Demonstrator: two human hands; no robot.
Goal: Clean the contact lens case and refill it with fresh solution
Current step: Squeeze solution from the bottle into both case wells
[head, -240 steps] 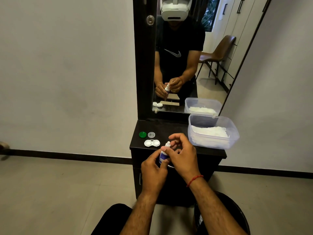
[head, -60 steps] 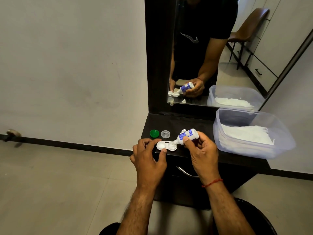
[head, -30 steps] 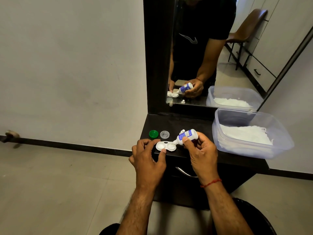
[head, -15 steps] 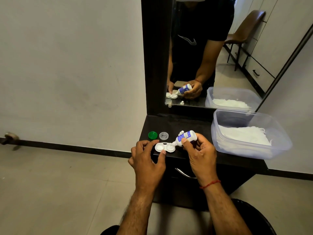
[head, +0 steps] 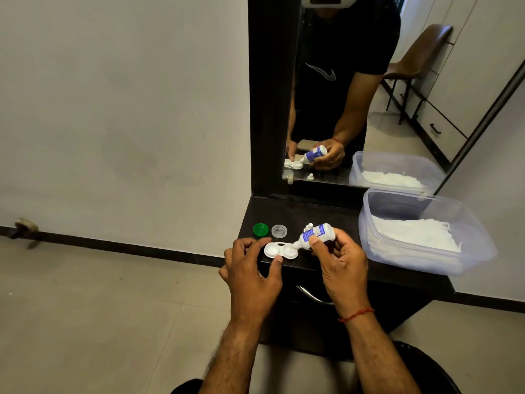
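Barely shifted from a moment ago, still gripping tipped bottle in right hand over right well of case on cabinet top, pinched steady by left hand; risks overflow if squeezed hard.

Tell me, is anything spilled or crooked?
No spill shows. The plastic tub sticks out past the right edge of the dresser top, so it might tip. The lens case lies at the front edge, held by the left hand while the right hand tips the bottle over it.
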